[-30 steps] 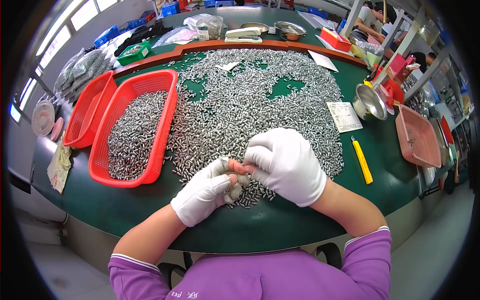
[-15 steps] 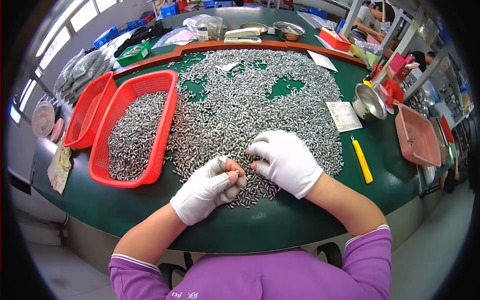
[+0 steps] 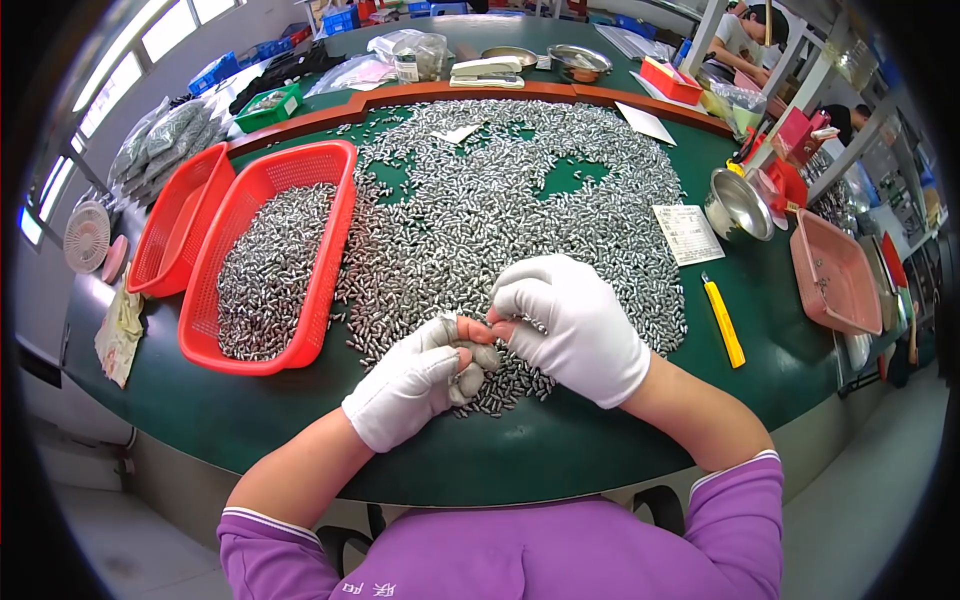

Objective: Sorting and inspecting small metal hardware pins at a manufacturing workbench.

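A wide spread of small silver metal pieces (image 3: 520, 220), short and capsule-shaped, covers the middle of the green table. Over its near edge, my left hand (image 3: 422, 378) is closed, in a white glove with bare thumb and index fingertips. My right hand (image 3: 575, 325), gloved the same way, pinches right against the left fingertips. Whatever lies between the fingers is too small and hidden to make out. Left of the spread, a red perforated basket (image 3: 345, 215) holds a heap of the same metal pieces (image 3: 270, 275).
An empty-looking red basket (image 3: 180, 225) stands farther left. At right lie a yellow cutter (image 3: 724, 322), a printed paper (image 3: 688, 234), a steel bowl (image 3: 740, 203) and a pink tray (image 3: 838, 272). A brown wooden edging (image 3: 350, 108) borders the far side. Another person (image 3: 742, 45) works at back right.
My right hand has moved slightly left and nearer to me, bringing its fingertips to the left ones. The left hand's index finger has straightened a little toward it.
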`<state>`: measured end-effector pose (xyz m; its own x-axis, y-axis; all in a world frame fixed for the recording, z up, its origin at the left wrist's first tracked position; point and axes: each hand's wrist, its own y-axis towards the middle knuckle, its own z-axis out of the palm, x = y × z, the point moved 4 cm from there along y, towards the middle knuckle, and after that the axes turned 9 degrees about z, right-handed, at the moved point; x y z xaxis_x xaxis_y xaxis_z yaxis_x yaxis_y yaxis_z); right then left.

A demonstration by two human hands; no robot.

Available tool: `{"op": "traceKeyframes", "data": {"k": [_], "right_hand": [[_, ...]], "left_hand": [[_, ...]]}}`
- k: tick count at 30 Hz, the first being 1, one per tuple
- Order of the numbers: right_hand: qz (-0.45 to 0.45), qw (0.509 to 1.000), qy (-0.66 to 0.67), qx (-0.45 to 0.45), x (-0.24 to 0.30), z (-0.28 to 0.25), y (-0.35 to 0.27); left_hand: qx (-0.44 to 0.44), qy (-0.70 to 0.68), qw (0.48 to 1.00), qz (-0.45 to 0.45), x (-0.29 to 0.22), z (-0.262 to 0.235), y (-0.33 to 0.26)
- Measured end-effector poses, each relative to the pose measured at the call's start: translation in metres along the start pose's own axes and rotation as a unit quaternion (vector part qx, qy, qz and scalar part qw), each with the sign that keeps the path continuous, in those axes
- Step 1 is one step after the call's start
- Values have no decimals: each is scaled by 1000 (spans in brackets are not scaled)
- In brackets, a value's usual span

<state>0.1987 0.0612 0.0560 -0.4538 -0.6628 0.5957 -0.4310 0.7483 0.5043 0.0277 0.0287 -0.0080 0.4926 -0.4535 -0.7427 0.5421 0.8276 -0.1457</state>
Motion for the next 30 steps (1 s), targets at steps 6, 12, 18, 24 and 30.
{"op": "traceKeyframes", "data": {"k": [6,12,18,24,30], "right_hand": [[-92,994,-61,20,13,5,-2],[-8,997,46,58,-2,6,-3],[59,977,-161,129,-33,23,-12],[46,969,-211,117,-25,25,-10],[-39,993,-107,16,5,-4,2]], "left_hand": [[-18,-6,1000,-3,0,2,1],[-57,26,998,-6,-3,5,-1],[-35,57,998,-15,-2,0,-1],[-20,58,998,-5,-1,-2,-1],[-4,0,1000,-8,-1,0,-1]]}}
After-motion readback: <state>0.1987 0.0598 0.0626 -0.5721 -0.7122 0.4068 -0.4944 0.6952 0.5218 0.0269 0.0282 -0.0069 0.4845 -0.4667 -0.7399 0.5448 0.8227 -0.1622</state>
